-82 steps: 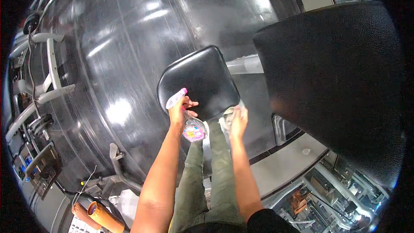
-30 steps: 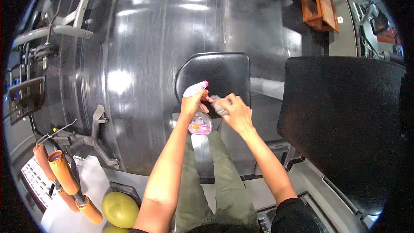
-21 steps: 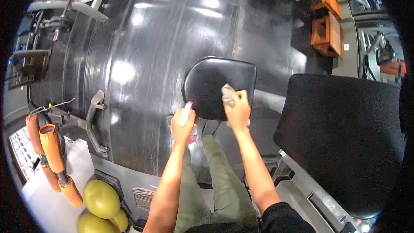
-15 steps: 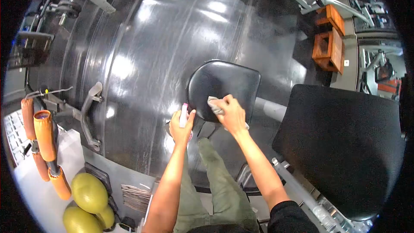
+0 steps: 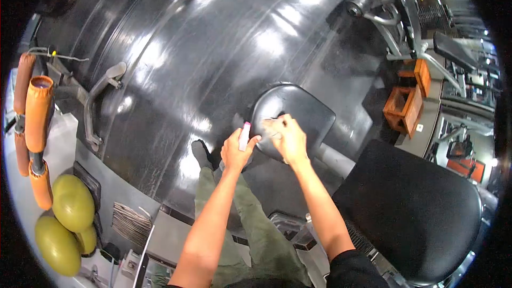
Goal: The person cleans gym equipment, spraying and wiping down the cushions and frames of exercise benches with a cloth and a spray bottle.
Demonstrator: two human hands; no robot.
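My left hand [image 5: 234,151] is closed around a small white bottle with a pink top [image 5: 245,136], held upright near the left edge of a black padded seat [image 5: 304,108]. On that seat, my right hand [image 5: 291,141] presses a bunched light-grey cloth [image 5: 271,127], which is partly blurred and mostly covered by the fingers. The seat is rounded at the far left side and squarer at the right, on a pale metal tube [image 5: 335,160].
A larger black pad [image 5: 410,208] stands close on my right. To the left are orange padded rollers [image 5: 39,122], green balls [image 5: 72,202] and a bent metal bar [image 5: 96,101]. Wooden boxes [image 5: 404,109] and gym machines [image 5: 408,10] line the right side. Dark glossy floor [image 5: 213,48] spreads ahead.
My view has turned, shifting the seat to the right and tilting it. The cloth hand has moved along the seat toward its left part. Both hands keep their hold.
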